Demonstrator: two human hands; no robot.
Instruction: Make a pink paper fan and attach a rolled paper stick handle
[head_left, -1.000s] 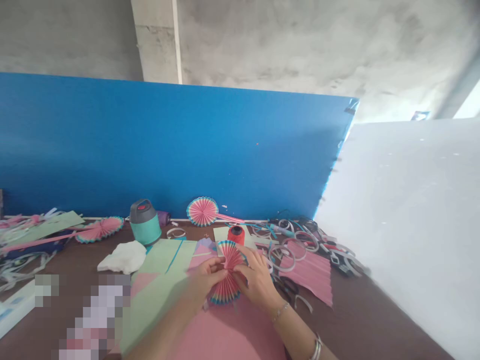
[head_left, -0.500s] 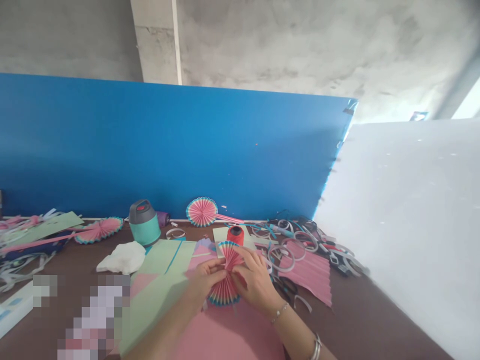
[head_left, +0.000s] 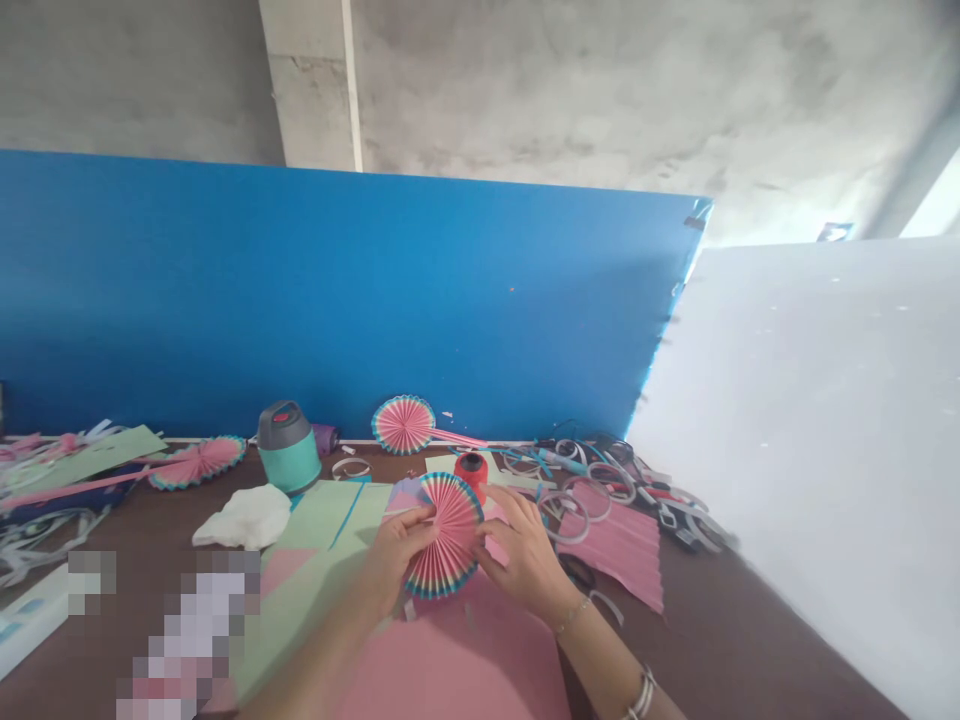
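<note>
A round pleated paper fan (head_left: 448, 535), pink with a cream and blue edge, is spread out between my hands above a pink paper sheet (head_left: 457, 665). My left hand (head_left: 397, 550) pinches it at the left, thumb on the front near the centre. At the fan's right edge is my right hand (head_left: 521, 550), its thumb and fingers curled against the paper. Just behind the fan stands a red spool of thread (head_left: 472, 472), partly covered by it. A finished-looking fan with a pink handle (head_left: 403, 425) leans by the blue panel.
A teal and grey container (head_left: 289, 448) and a crumpled white cloth (head_left: 244, 516) are to the left, near another pink fan (head_left: 201, 462). Green paper (head_left: 300, 590) lies under my left arm. At right are pleated pink paper (head_left: 615, 545) and white rings (head_left: 564, 517). A blue panel (head_left: 337, 300) closes off the back.
The fan has opened from a bunched, two-lobed shape into a nearly full disc. My right hand has moved from its middle to the right edge, and my left hand has shifted slightly left.
</note>
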